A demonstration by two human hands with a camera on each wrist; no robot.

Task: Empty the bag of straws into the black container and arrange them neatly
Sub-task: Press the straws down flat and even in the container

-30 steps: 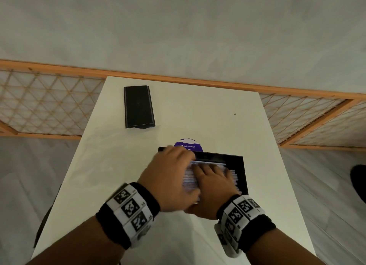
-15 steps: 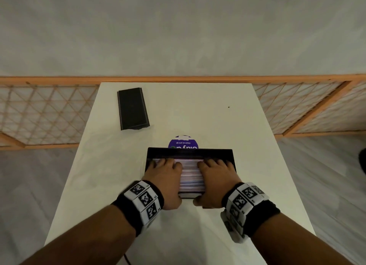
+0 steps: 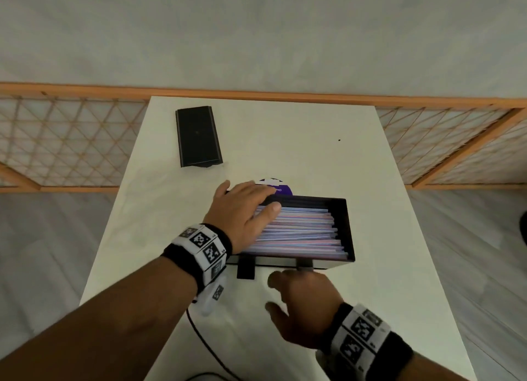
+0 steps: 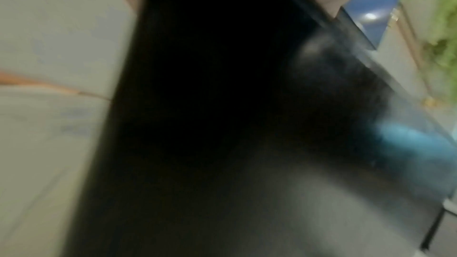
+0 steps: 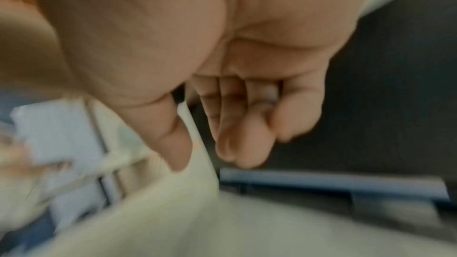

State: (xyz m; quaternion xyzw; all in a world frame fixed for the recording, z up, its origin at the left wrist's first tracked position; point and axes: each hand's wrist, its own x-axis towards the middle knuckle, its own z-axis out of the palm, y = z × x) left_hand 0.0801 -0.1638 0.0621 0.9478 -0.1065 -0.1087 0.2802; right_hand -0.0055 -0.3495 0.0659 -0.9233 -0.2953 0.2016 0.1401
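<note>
Left hand [image 3: 242,209] lies flat, fingers straight, on the straws [image 3: 302,232] in the black container [image 3: 346,226]. Right hand [image 3: 305,306], loosely curled and holding nothing, hovers over the table [image 3: 285,141] just before the container's near wall.

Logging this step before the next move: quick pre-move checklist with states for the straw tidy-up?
1. Straws inside black container: ok, none seen on the table.
2. Straws parallel: mostly ok; ends at the right uneven, not ok.
3. Left hand steadying: ok, resting flat on the straws' left end.
4. Right hand free: ok, off the container, fingers loose, holding nothing.
5. Bag fully emptied: cannot tell; only a purple-printed piece shows behind the container.
</note>
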